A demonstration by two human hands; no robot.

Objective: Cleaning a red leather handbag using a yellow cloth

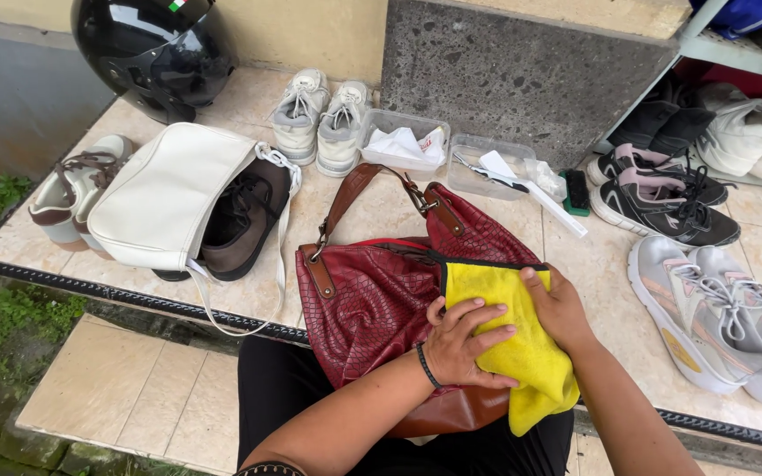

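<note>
Tiled step (381, 211) | left hand (465, 344) flat on yellow cloth (522, 353), fingers released | right hand (557, 304) fingers grasping cloth on red handbag (372, 300)

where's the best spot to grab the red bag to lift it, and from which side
Probably the brown strap of the red bag. It arches up from the bag's far end, free of the left hand, right hand and yellow cloth. Come from above, on the far side, and hook the fingers under the loop.

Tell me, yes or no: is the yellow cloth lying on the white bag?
No, the yellow cloth lies on the red bag, under both hands.
</note>
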